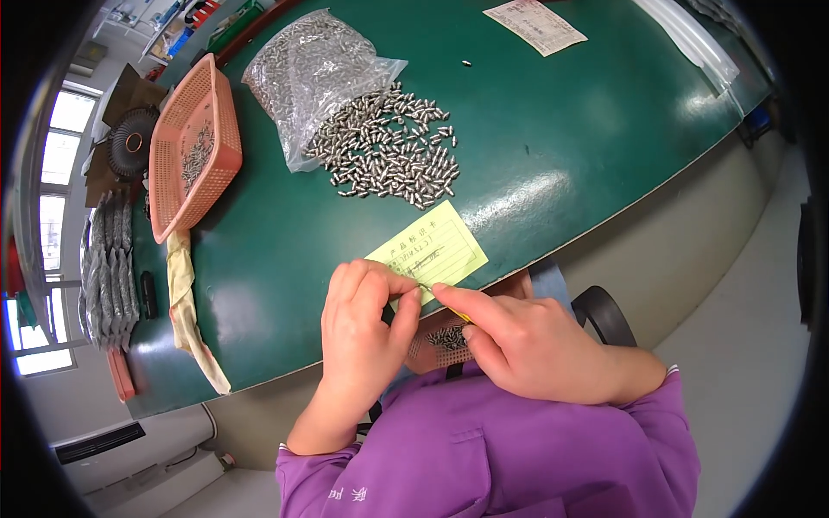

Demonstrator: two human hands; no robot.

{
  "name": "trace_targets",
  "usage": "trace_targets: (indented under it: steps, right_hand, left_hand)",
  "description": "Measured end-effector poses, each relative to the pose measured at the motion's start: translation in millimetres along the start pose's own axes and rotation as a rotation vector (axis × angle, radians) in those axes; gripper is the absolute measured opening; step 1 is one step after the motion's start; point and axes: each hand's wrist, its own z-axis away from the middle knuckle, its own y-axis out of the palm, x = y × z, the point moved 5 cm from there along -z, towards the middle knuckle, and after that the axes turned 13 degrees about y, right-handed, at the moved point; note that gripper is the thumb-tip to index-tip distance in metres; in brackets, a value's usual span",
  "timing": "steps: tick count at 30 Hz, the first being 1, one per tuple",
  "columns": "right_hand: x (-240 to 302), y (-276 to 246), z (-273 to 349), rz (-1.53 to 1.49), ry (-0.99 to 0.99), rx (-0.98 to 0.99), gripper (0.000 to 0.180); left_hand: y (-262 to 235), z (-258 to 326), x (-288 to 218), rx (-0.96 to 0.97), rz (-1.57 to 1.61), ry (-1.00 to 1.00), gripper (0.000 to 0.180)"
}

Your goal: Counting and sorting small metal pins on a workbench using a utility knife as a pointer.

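Observation:
Thumb and forefinger of my left hand (367, 311) are pinched together on a small metal part, mostly hidden by the fingertips. My right hand (531, 341) is closed on a slim tool with a yellow handle (459, 314); its tip meets the part at the left fingertips, and its kind is unclear. Both hands are over the table's near edge, beside a yellow paper card (462, 246). Beyond the card lies a loose pile of small silvery metal parts (401, 151), spilling from a clear plastic bag (311, 65). Below the hands, a pink basket (420, 352) holds more parts.
A pink plastic basket (226, 160) with some parts stands at the left, near a pale cloth strip (186, 319). Stacked grey packets (110, 259) and a black fan (132, 142) are farther left. A printed sheet (535, 24) and a single part (466, 63) lie on the far side.

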Motion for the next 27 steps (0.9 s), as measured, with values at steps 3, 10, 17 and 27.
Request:
trace_targets:
  steps: [3, 10, 17, 27]
  right_hand:
    - [-0.1, 0.8, -0.3, 0.008, 0.008, 0.012, 0.049]
    - [3.2, -1.2, -4.5, 0.045, 0.0, 0.055, 0.052]
    - [7.0, -2.9, -6.0, 0.108, 0.049, 0.117, 0.051]
    - [-18.9, -30.5, -0.6, -0.26, 0.015, -0.144, 0.048]
  left_hand:
    - [-0.2, 0.6, -0.1, -0.013, -0.003, -0.007, 0.018]
    - [-1.0, -1.0, 0.6, -0.009, 0.022, 0.002, 0.017]
    - [-2.4, -0.2, -1.9, 0.025, -0.004, -0.018, 0.015]
    - [-12.1, -20.9, -12.6, 0.139, -0.038, 0.077, 0.015]
